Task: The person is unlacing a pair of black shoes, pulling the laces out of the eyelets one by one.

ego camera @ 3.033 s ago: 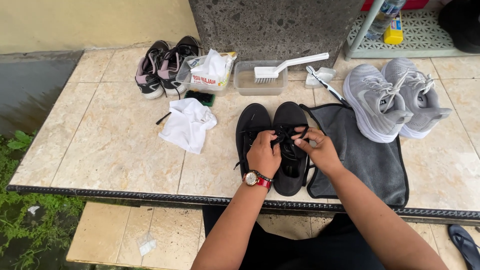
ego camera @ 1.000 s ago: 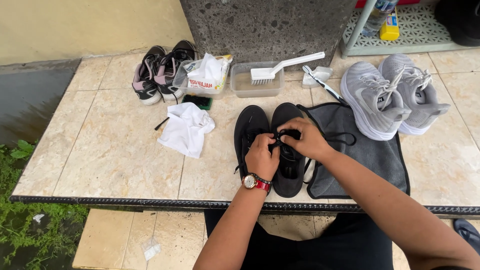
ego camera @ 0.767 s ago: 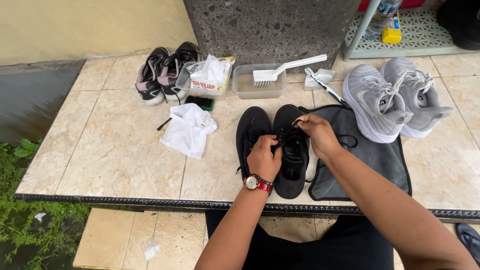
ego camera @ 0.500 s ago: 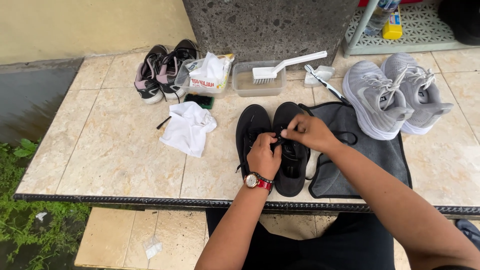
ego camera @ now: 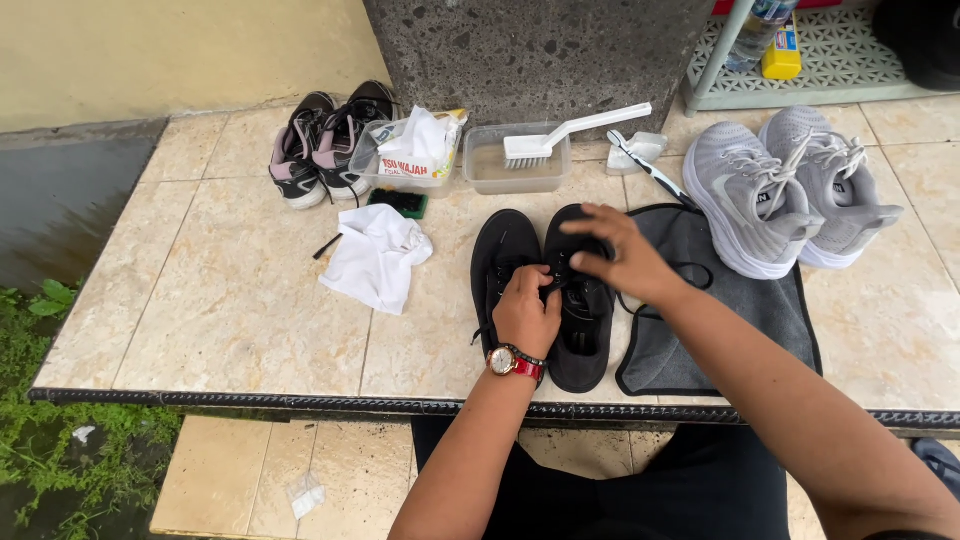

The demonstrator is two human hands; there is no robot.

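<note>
1. Black fabric is what both hands are busy with: a pair of black shoes (ego camera: 545, 290) lies side by side near the front edge of the tiled worktop (ego camera: 230, 310), toes pointing to the back edge.
2. Her or his left hand (ego camera: 527, 312), a watch with a red strap (ego camera: 512, 363) on the wrist, has its grip closed on the laces between the two shoes, fingers pinched together over the tongue area.
3. By contrast, the right hand (ego camera: 620, 258) rests on the upper of the right-hand shoe, fingers curled down onto it; a thin black lace (ego camera: 690, 275) loops away from under it, though I cannot tell whether the fingertips actually pinch that lace.
4. To my eye the shoes look light and soft in the upper, with a stiffer sole. They should flex under pressure, so the heel or the sole edge seems the firm place to hold, while the laces are limp and slip easily.
5. A dark grey cloth (ego camera: 720, 320) lies just beside the pair, partly under the right forearm, reaching to the front edge.
6. Grey trainers (ego camera: 790, 190) sit at the right back part of the worktop, on the cloth's far end.
7. Toward the back edge stand a clear tub (ego camera: 500, 175) with a white brush (ego camera: 570, 135) laid across it, and a white packet (ego camera: 415, 150).
8. A crumpled white rag (ego camera: 375, 255) lies left of the black pair, and dark shoes with pink trim (ego camera: 325, 145) stand at the back left.
</note>
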